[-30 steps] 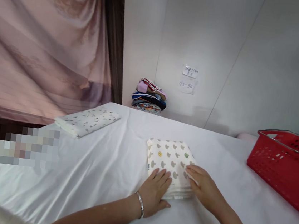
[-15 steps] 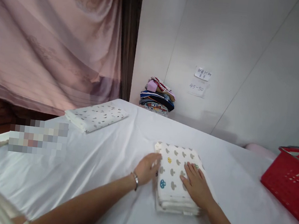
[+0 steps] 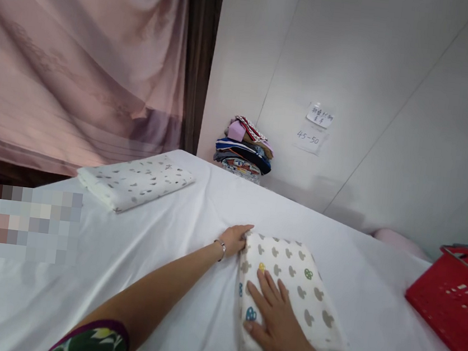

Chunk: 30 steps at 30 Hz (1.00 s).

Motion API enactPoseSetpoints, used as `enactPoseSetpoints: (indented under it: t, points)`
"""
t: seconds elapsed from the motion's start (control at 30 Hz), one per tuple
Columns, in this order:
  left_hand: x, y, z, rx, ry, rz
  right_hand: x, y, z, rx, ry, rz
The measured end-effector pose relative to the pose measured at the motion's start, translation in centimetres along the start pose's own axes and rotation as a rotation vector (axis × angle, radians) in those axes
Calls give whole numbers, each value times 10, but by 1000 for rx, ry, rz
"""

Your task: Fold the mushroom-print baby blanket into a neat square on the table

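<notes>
A folded white cloth (image 3: 284,254) printed with mushrooms, mostly grey with a few coloured ones, lies in front of me on the white-covered table. My right hand (image 3: 274,318) rests flat on its top, fingers spread, over the near left part. At the cloth's far left corner is my left hand (image 3: 235,240), its fingers closed around the edge and partly hidden. A silver bracelet (image 3: 220,248) circles that wrist. Another folded white cloth (image 3: 135,182) with small grey marks lies apart at the far left.
At the right stands a red plastic basket (image 3: 448,301) with a metal handle. A stack of folded fabrics (image 3: 244,148) is beyond the table's back edge, against the white wall. Paper notes (image 3: 309,139) hang there. Pink curtain (image 3: 81,68) covers the left. A blurred patch hides something at the left edge.
My left hand has moved along the cloth's left edge to its far corner. My right hand has slid left and nearer across the top. The cloth's near right corner now spreads out farther.
</notes>
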State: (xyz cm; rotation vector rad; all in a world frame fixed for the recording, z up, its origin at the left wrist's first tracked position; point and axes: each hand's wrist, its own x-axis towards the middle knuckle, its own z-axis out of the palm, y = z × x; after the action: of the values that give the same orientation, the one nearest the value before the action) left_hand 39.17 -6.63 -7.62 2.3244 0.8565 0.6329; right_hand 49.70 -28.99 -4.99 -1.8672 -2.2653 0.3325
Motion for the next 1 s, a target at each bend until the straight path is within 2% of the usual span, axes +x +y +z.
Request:
enactPoseSetpoints:
  t: [0.13,0.33,0.43,0.77,0.9,1.0]
  points:
    - [13,-5,-5,-1,-31,40,-2,4,14,-66,35,-27]
    - [23,-18,0,-3,4,-52,-3,8,16,-115,66,-61]
    - [21,-18,2,-19,13,-56,-3,8,18,-118,91,-71]
    - [22,-15,-4,86,-43,-71,-1,-6,-2,5,-26,33]
    - [26,-1,-13,56,-66,-109,1,-6,-4,32,-27,45]
    - [18,27,-11,83,9,-15,1,-8,-5,63,-22,54]
